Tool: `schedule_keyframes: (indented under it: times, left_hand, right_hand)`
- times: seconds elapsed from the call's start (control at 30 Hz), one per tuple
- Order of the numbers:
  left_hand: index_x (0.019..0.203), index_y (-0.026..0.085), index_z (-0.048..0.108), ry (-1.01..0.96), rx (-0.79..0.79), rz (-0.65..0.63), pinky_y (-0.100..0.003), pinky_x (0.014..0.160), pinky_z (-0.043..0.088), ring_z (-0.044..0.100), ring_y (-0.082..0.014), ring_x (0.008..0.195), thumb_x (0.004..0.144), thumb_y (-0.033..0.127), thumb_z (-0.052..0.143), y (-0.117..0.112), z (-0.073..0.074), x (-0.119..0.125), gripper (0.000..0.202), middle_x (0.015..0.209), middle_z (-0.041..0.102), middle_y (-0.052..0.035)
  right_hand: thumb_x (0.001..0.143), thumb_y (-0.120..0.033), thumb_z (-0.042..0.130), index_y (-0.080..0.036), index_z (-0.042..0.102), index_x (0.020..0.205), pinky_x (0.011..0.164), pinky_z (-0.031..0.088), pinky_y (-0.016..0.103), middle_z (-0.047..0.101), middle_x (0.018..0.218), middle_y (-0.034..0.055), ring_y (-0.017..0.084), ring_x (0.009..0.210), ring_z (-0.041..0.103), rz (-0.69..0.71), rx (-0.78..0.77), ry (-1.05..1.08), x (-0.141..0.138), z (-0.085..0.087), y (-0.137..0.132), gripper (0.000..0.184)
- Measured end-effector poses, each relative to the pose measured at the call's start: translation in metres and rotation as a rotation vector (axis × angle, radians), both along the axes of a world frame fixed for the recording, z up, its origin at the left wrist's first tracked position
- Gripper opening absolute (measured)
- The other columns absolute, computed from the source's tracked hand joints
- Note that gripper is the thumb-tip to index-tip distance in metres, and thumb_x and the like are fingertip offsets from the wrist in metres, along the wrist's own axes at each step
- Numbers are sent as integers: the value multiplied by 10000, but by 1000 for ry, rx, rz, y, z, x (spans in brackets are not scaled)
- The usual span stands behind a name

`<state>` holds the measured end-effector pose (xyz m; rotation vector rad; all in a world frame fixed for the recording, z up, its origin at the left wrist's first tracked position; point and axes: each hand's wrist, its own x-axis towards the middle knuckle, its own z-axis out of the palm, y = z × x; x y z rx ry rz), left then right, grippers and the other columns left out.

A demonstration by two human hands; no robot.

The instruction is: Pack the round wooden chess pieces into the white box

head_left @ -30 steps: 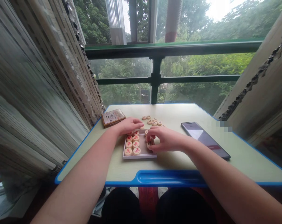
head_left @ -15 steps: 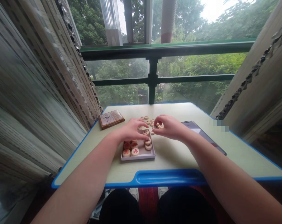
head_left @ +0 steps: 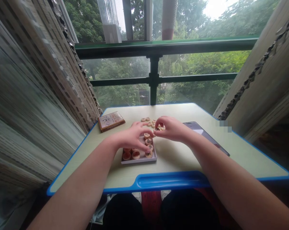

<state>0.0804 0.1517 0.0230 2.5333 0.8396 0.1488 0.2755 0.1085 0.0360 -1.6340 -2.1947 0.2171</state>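
A shallow white box (head_left: pixel 139 160) on the table holds round wooden Chinese chess pieces, some with red marks and some with black. My left hand (head_left: pixel 132 137) reaches over the box with its fingers spread. Its thumb rests on the lowest black-marked piece (head_left: pixel 148 154) of the right-hand column. Just beyond the box's right side, my right hand (head_left: pixel 171 129) pinches a chess piece (head_left: pixel 156 130) between thumb and index finger. Several loose pieces (head_left: pixel 148 119) lie on the table behind the hands. Part of the box is hidden under my left hand.
At the far left of the table (head_left: pixel 182 159) lies a brown patterned box lid or case (head_left: pixel 111 121). A flat grey tablet-like object (head_left: pixel 206 138) lies partly behind my right forearm. A blue pen tray (head_left: pixel 170 179) runs along the front edge; curtains hang on both sides.
My left thumb has moved down the right column, whose pieces now stand in a neater row. My right hand has come slightly toward the box with a piece pinched. The view has shifted a little.
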Motion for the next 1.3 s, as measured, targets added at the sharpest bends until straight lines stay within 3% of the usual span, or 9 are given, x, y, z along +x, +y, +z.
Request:
schedule_keyframes:
  times: [0.17, 0.37, 0.57, 0.8, 1.0, 1.13, 1.3]
  left_hand:
    - [924, 316, 683, 21, 16, -54, -422, 1061, 179, 115, -301, 1330, 594, 448, 704, -2, 5, -1, 356, 1442, 248, 21]
    - [823, 321, 723, 51, 8, -81, -404, 1062, 152, 166, -314, 1314, 626, 441, 683, -5, 7, -2, 235, 1426, 309, 55]
    - [853, 365, 710, 147, -1, -79, -468, 1045, 106, 136, -334, 1319, 660, 449, 649, -10, 12, -6, 219, 1424, 313, 85]
    - [843, 322, 718, 156, -22, -96, -437, 1049, 123, 115, -321, 1325, 673, 446, 639, -9, 17, -10, 225, 1405, 348, 60]
    - [828, 258, 711, 92, -125, -153, -346, 1049, 189, 174, -273, 1317, 651, 450, 656, -5, 20, -12, 267, 1388, 374, 28]
    - [736, 202, 696, -28, -283, -154, -305, 992, 295, 355, -255, 1230, 656, 377, 649, -4, 24, -11, 198, 1384, 381, 2]
    - [657, 172, 667, -361, -503, 44, -346, 889, 395, 476, -276, 1126, 605, 302, 655, 3, 21, -15, 141, 1317, 464, -51]
  right_hand:
    - [681, -338, 600, -173, 623, 803, 602, 359, 228, 584, 800, 35, 141, 709, 504, 46, 0, 20, -2, -2, 0, 207]
    - [683, -329, 597, -172, 632, 815, 594, 354, 220, 584, 799, 31, 132, 700, 498, 49, -18, 25, -1, -4, 3, 208]
    - [677, -299, 612, -170, 636, 833, 592, 352, 220, 591, 786, 26, 126, 688, 497, 151, -40, 36, -5, -13, 6, 204]
    - [677, -336, 641, -169, 631, 785, 614, 373, 246, 613, 779, 38, 144, 702, 510, 284, -15, 19, -16, -24, 6, 199]
    - [684, -356, 650, -172, 643, 826, 610, 372, 240, 609, 820, 47, 143, 714, 515, 294, -26, 21, -16, -25, 7, 232]
    - [684, -349, 649, -172, 642, 818, 613, 377, 240, 606, 807, 40, 138, 701, 513, 290, -46, 18, -17, -22, 4, 222]
    - [706, -306, 627, -176, 644, 850, 703, 394, 267, 614, 868, 45, 162, 800, 525, 323, -29, 41, -16, -16, 1, 195]
